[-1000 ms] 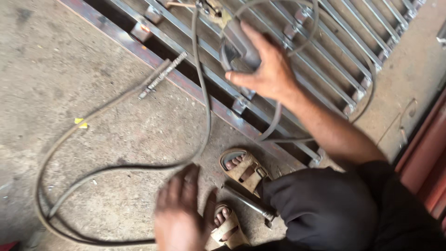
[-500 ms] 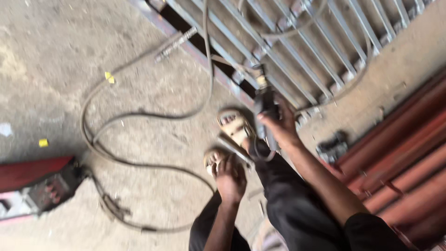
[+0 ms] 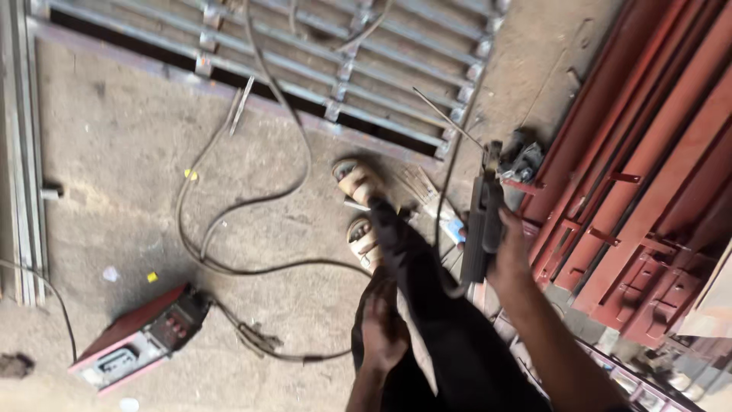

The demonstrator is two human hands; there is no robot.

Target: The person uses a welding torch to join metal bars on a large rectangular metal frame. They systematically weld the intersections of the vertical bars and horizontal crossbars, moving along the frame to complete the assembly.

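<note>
At seven o'clock on the concrete floor (image 3: 114,152), lying idle, a red welding machine (image 3: 137,339), cables (image 3: 252,198) trailing toward the steel grille (image 3: 320,69) at twelve. At six, left hand (image 3: 383,324) resting closed-looking on a dark trouser leg (image 3: 427,305). At three, right hand (image 3: 507,248) gripping the electrode holder (image 3: 480,221), rod (image 3: 446,118) pointing up, no arc burning.

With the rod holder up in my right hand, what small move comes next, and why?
Probably swing the right hand left and lower the dark welding electrode holder toward the grey steel bar grille. Its thin rod points up in the air, touching nothing, while the left hand rests on the dark trouser leg.
</note>
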